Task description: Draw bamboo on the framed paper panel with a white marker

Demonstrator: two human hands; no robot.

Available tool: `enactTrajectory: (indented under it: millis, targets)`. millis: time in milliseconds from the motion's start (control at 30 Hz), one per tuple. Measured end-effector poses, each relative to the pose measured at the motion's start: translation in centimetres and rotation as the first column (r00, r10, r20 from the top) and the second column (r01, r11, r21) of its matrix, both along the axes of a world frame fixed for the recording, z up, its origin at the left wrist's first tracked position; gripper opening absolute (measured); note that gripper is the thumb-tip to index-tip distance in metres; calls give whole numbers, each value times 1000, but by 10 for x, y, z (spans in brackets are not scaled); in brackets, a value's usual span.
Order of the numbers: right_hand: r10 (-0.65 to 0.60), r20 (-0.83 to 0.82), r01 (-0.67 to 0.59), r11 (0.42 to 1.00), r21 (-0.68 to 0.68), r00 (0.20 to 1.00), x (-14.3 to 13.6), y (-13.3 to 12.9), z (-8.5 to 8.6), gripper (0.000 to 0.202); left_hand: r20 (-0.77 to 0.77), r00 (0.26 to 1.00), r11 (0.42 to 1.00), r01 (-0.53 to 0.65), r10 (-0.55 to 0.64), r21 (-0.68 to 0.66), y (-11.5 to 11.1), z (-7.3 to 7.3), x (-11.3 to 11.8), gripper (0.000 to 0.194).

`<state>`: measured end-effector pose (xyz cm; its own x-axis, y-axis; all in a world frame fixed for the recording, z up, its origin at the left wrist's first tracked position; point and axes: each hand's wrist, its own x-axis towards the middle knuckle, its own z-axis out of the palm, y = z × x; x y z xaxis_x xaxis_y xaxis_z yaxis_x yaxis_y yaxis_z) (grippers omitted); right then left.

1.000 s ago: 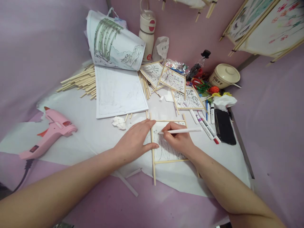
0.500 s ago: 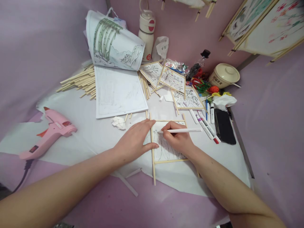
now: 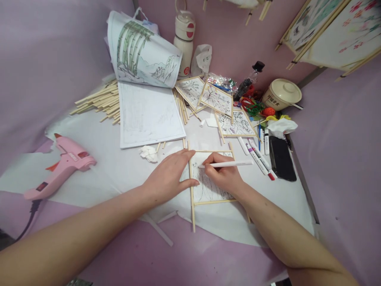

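A white paper panel (image 3: 212, 188) framed with thin wooden sticks lies flat in front of me, covered in dark line drawing. My right hand (image 3: 222, 171) grips a white marker pen (image 3: 235, 163), its tip touching the paper near the upper left of the panel. On the frame's left stick rests my left hand (image 3: 169, 172), fingers stretched out and thumb spread over the paper's edge. Part of the drawing is hidden beneath my right hand.
A pink glue gun (image 3: 64, 165) lies at left. Behind are an open picture book (image 3: 151, 115), wooden sticks (image 3: 99, 101), a bottle (image 3: 183, 51) and drawn panels (image 3: 235, 123). At right sit markers (image 3: 258, 161), a black phone (image 3: 282, 159) and a lidded bowl (image 3: 281, 94).
Both hands and the framed panel hold nearly the same position. The marker's tip stays at the paper's upper left; any stroke added is too small to make out.
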<state>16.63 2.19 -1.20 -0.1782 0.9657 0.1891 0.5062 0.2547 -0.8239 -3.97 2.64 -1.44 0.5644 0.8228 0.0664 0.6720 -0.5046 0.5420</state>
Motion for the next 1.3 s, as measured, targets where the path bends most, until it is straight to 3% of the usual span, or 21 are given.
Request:
enactTrajectory:
  millis: [1300]
  targets:
    - [-2, 6, 2, 1000, 14, 1000, 0, 0, 0, 12, -21, 1000, 1000, -6, 5, -11, 0, 1, 0, 79]
